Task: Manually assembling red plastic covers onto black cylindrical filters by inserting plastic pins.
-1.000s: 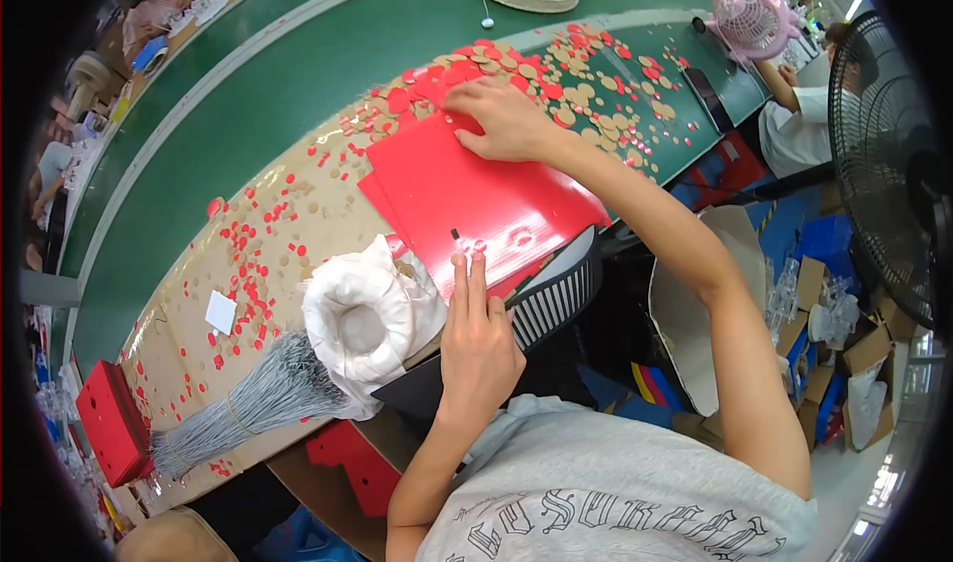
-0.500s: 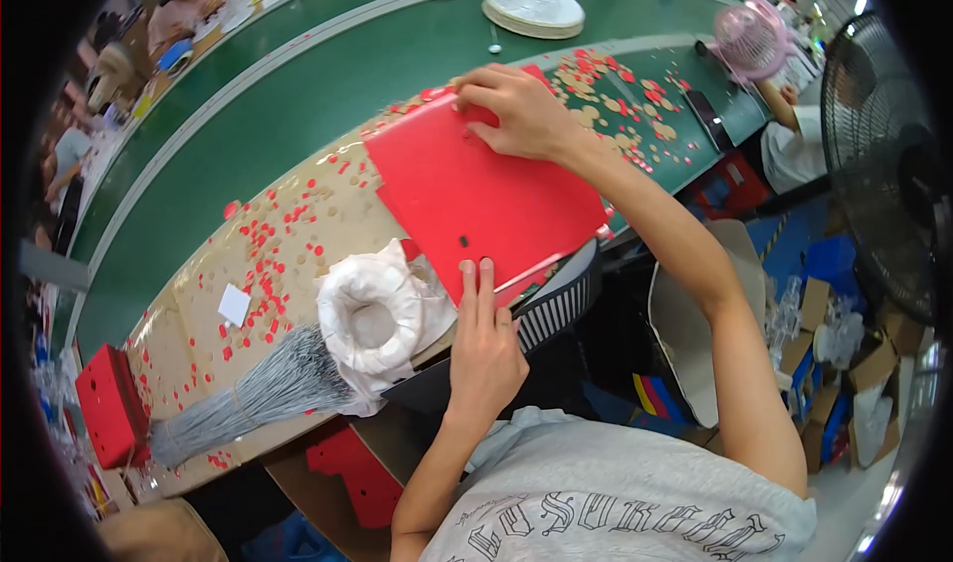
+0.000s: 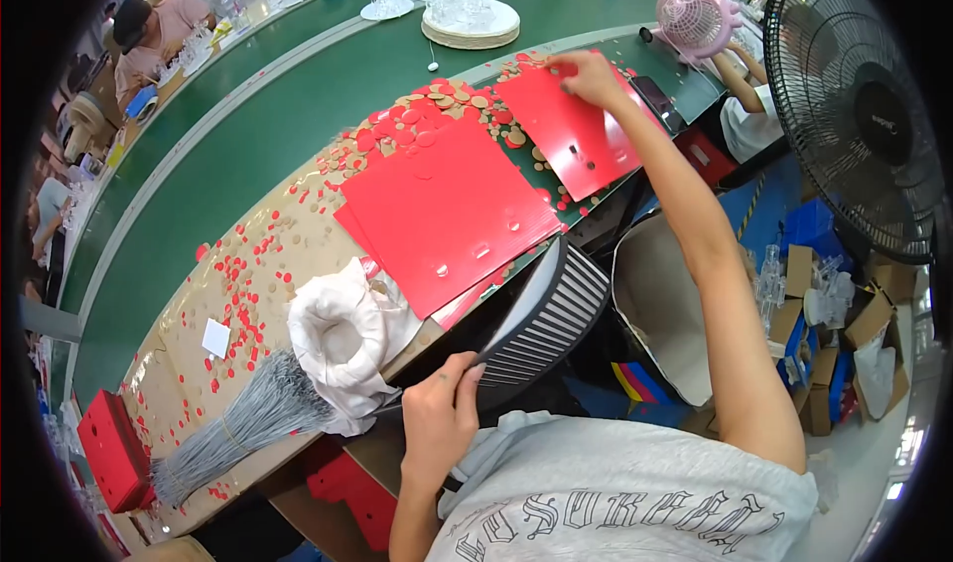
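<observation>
A glossy red sheet (image 3: 566, 130) with a few small holes lies at the right of the worktop. My right hand (image 3: 596, 80) is closed over its far edge, fingers curled. To its left is a stack of larger red sheets (image 3: 447, 214), with a corner of the lower one sticking out. My left hand (image 3: 439, 418) is off the sheets, its fingers curled, beside the dark rim of a black slatted bin (image 3: 541, 324). What those fingers hold, if anything, is hidden.
Red and brown paper discs (image 3: 427, 115) litter the worktop. A white cloth ring (image 3: 338, 334), a bundle of grey wires (image 3: 248, 413) and a red block (image 3: 109, 453) lie to the left. A pink fan (image 3: 692, 18), a phone (image 3: 655, 103) and a large black fan (image 3: 864, 115) are right.
My right hand has carried the holed red sheet rightward off the stack, uncovering the sheets beneath. My left hand has left the sheet, drawn back toward me and curled.
</observation>
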Action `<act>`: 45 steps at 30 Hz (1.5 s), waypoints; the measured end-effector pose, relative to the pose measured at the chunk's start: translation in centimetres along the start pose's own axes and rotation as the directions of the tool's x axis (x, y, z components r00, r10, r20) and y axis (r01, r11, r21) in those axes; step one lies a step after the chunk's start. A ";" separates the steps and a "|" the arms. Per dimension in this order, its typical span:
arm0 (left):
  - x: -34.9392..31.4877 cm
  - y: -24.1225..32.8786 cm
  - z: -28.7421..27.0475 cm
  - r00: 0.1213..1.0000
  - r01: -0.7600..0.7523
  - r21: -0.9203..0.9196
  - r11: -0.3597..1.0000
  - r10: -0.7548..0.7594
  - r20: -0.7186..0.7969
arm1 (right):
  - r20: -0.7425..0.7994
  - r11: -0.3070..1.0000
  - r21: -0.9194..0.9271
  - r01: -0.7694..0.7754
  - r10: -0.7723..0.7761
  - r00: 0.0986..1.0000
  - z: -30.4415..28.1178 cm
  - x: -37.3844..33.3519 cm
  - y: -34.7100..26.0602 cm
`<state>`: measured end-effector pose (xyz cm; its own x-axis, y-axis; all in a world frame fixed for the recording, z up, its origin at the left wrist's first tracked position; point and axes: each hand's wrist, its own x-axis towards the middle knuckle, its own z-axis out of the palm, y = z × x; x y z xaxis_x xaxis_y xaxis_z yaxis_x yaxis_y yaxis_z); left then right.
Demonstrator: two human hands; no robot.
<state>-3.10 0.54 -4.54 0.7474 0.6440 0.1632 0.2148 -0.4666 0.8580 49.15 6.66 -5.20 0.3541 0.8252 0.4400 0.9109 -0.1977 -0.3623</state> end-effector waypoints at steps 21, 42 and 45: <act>5.6 -2.1 -0.3 0.958 0.260 -0.365 0.894 -0.286 -0.018 | 0.064 0.779 0.310 0.545 -0.589 0.806 -2.6 -24.2 -26.8; 5.1 0.4 -0.1 0.979 0.200 -0.177 0.964 -0.204 -0.002 | 0.137 0.797 0.537 0.276 -0.405 0.904 -2.5 -24.9 -27.4; 5.3 0.0 -0.1 0.982 0.187 -0.123 0.975 -0.190 -0.016 | 0.257 0.769 0.614 0.177 -0.407 0.876 -2.6 -24.4 -27.4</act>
<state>0.76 4.02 -3.67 0.6827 0.7306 0.0046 0.2715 -0.2596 0.9268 16.12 -9.39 -3.86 -0.1153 0.9398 0.3216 0.6329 0.3191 -0.7054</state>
